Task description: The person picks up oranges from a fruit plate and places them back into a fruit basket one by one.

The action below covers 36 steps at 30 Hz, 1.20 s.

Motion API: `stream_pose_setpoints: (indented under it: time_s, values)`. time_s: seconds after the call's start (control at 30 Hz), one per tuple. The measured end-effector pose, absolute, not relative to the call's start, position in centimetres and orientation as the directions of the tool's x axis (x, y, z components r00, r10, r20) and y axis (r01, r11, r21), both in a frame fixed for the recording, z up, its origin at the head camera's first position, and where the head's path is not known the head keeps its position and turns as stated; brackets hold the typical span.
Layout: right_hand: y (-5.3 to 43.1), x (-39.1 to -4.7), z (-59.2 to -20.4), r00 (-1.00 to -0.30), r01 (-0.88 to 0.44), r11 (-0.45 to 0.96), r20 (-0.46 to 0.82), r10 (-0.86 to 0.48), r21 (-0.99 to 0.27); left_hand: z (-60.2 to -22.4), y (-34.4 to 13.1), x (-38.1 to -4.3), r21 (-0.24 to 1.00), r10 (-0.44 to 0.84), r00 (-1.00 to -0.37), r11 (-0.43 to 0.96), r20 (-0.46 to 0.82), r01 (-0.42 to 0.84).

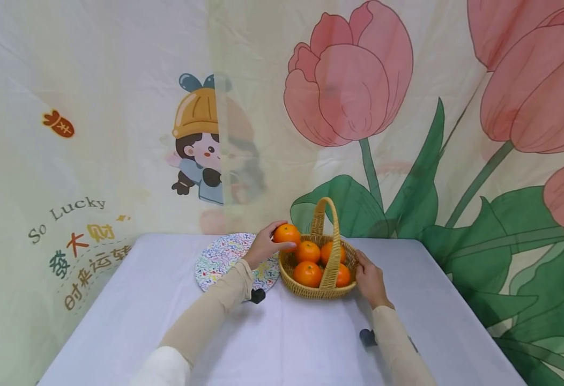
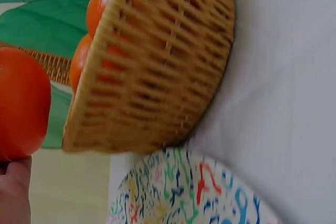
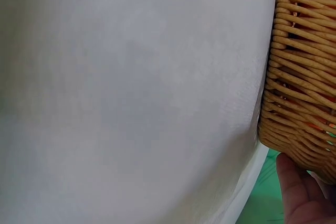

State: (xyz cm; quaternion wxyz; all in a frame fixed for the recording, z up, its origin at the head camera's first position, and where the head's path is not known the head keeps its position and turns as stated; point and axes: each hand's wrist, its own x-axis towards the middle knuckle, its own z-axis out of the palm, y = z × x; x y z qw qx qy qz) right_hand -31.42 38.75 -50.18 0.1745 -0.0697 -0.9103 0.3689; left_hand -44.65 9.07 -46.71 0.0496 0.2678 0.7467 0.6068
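Observation:
My left hand (image 1: 265,246) holds an orange (image 1: 287,234) between thumb and fingers, just over the left rim of a woven wicker basket (image 1: 306,291). In the left wrist view that orange (image 2: 23,103) is at the left edge, apart from the basket wall (image 2: 152,77). Several more oranges (image 1: 308,274) lie inside the basket, under its tall arched handle (image 1: 334,241). My right hand (image 1: 371,279) rests against the basket's right side; in the right wrist view its fingers (image 3: 294,182) touch the woven wall (image 3: 304,77), their tips partly hidden.
A round mat or plate with a multicoloured squiggle pattern (image 1: 214,262) lies left of the basket, partly beneath my left forearm. A white cloth (image 1: 282,343) covers the table. Behind stands a curtain (image 1: 262,107) printed with tulips and a cartoon figure.

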Motion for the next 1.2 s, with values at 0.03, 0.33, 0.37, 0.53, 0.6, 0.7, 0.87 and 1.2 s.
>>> stream_pose_setpoints:
  time_s: [0.03, 0.33, 0.37, 0.53, 0.6, 0.7, 0.87, 1.2]
  values:
    - [38.8, -31.4, -50.2, -0.929, -0.001, 0.717, 0.266, 0.257, -0.697, -46.7, 9.5, -44.4, 0.933, 0.466, -0.848, 0.116, 0.251, 0.34]
    - [38.8, -31.4, -50.4, -0.928, -0.001, 0.711, 0.265, 0.261, -0.703, -45.9, 12.7, -42.8, 0.919, 0.504, -0.83, 0.157, 0.24, 0.361]
    - [38.8, -31.4, -50.4, -0.928, 0.0, 0.709, 0.264, 0.263, -0.705, -45.9, 13.1, -42.6, 0.92, 0.509, -0.828, 0.158, 0.235, 0.358]
    - [38.7, -31.5, -50.5, -0.929, 0.008, 0.717, 0.26, 0.263, -0.697, -46.3, 14.3, -42.0, 0.919, 0.529, -0.821, 0.175, 0.215, 0.354]
    - [38.6, -31.6, -50.5, -0.931, 0.009, 0.718, 0.257, 0.26, -0.696, -46.5, 14.6, -41.9, 0.916, 0.534, -0.818, 0.178, 0.216, 0.358]
    - [38.6, -31.7, -50.6, -0.931, 0.01, 0.713, 0.254, 0.263, -0.701, -46.6, 15.0, -41.9, 0.92, 0.533, -0.819, 0.174, 0.212, 0.351]
    - [38.7, -31.7, -50.5, -0.928, 0.014, 0.715, 0.257, 0.269, -0.699, -47.1, 15.7, -41.9, 0.933, 0.523, -0.834, 0.182, 0.175, 0.31]
    - [38.8, -31.4, -50.2, -0.931, 0.03, 0.712, 0.24, 0.276, -0.702, -46.9, 17.0, -41.5, 0.896, 0.515, -0.836, 0.258, 0.188, 0.36]
